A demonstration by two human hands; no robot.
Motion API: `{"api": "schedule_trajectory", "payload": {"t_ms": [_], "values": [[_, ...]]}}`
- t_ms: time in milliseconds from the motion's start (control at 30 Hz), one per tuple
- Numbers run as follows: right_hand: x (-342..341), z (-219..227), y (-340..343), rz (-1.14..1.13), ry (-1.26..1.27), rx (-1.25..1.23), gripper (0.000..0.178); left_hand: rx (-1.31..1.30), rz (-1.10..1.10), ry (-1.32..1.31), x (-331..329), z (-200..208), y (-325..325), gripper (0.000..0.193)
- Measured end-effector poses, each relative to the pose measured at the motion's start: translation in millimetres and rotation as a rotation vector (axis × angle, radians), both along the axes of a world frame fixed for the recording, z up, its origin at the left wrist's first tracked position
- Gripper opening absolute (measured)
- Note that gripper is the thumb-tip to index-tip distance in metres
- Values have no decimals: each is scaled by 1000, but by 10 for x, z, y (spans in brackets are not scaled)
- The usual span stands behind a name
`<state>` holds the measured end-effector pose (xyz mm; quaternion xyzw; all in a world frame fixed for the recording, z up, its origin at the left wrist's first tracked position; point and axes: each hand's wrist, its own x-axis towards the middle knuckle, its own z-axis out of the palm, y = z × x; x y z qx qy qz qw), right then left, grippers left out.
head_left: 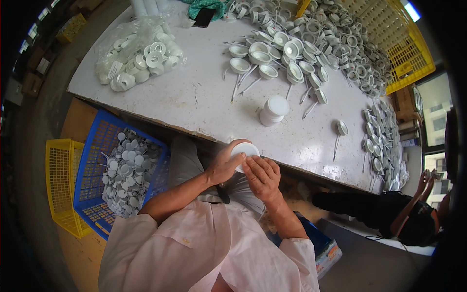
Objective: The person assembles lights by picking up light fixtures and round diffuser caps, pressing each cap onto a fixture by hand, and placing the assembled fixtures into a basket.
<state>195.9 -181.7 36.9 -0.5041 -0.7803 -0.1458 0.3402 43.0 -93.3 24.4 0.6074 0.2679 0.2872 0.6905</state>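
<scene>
Both of my hands are closed on a white round disc (pixel 245 148), held just off the table's front edge. My left hand (pixel 224 164) grips its left side, with the thumb lying on its face. Against its lower right side press the fingers of my right hand (pixel 262 177). What lies under the disc is hidden by my hands. On the table (pixel 194 104), beyond my hands, stands a short stack of white discs (pixel 275 108). To its right lies a single cup-shaped white lamp housing (pixel 342 128) with a wire lead.
White lamp housings with leads (pixel 292 51) are heaped at the back, and more (pixel 377 141) line the right side. A clear bag of white rings (pixel 141 58) and a phone (pixel 204 17) lie farther left. A blue basket (pixel 87 194) holds white discs. Another person (pixel 413 219) is at right.
</scene>
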Motion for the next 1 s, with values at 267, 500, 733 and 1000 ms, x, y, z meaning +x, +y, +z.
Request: {"api": "schedule_trajectory", "payload": {"t_ms": [267, 500, 733, 1000], "values": [[-17, -19, 3, -14, 34, -1, 28, -101, -3, -75, 16, -14, 14, 34], [-28, -15, 1, 12, 41, 25, 27, 15, 39, -29, -1, 72, -29, 33], [-10, -15, -24, 31, 36, 3, 26, 96, 45, 3, 0, 54, -45, 33], [-9, 63, -28, 16, 162, -45, 36, -287, 8, -190, 44, -282, 20, 35]]}}
